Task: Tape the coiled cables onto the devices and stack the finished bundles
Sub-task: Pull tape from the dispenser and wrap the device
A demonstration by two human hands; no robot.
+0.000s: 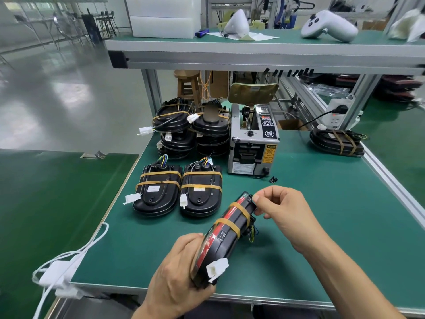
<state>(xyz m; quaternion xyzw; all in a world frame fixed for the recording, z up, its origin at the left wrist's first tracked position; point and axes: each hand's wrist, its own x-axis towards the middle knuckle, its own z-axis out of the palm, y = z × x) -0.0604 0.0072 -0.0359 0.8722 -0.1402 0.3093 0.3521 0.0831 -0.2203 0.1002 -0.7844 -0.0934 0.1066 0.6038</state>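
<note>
Head camera: a taped device held over the green bench

Head view showed the left hand (177, 270) nearest, its fingers curled round the lower end of a black device (220, 240) and holding it tilted on edge above the green table (322, 226). A white plug (217, 269) stuck out just beside those fingers. The right hand (279, 209) met the upper end of the same device, thumb and forefinger pinching at its top corner, the other fingers loosely curled. Two bands of tan tape (232, 223) crossed the device between the two hands, and thin coloured wires (253, 232) hung just below the right fingers.

Beyond the left fingers, two finished bundles (178, 192) lay flat side by side on the table, touching or nearly so, each crossed by two tape bands with a white plug at its near left edge. Straight beyond the right fingertips stood a grey tape dispenser (253, 146), with a small black part (273, 180) on the table between it and the fingers. Left of the dispenser and farther off, more bundles rose in two stacks (190, 130). Well out to the right of the right hand lay another taped bundle (337, 141). Far to the left of the left hand, white cables (69, 261) trailed at the table's edge.
</note>
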